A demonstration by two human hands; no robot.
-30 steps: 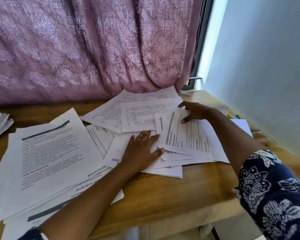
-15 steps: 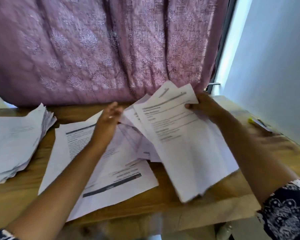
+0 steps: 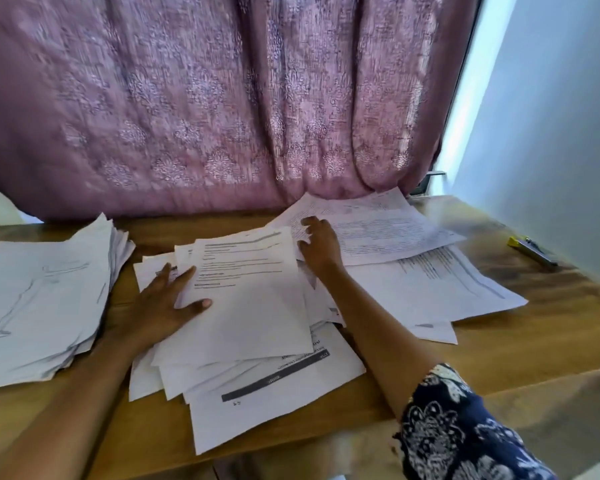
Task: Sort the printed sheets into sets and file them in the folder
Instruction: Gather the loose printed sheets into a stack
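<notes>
Printed white sheets lie in three loose groups on the wooden table. A middle pile has a text page on top. My left hand rests flat on that pile's left edge, fingers spread, thumb on the top sheet. My right hand reaches past the pile's right side, and its straight fingers touch the scattered sheets at the back right. A thicker stack of face-down sheets sits at the left. No folder is in view.
A pink patterned curtain hangs along the table's back edge. A yellow and grey pen-like object lies near the right wall. The table's front edge runs just below the middle pile.
The sheets that my right hand held up have come down onto the middle pile. My left hand has dropped onto that pile, and my right hand has moved to the back sheets.
</notes>
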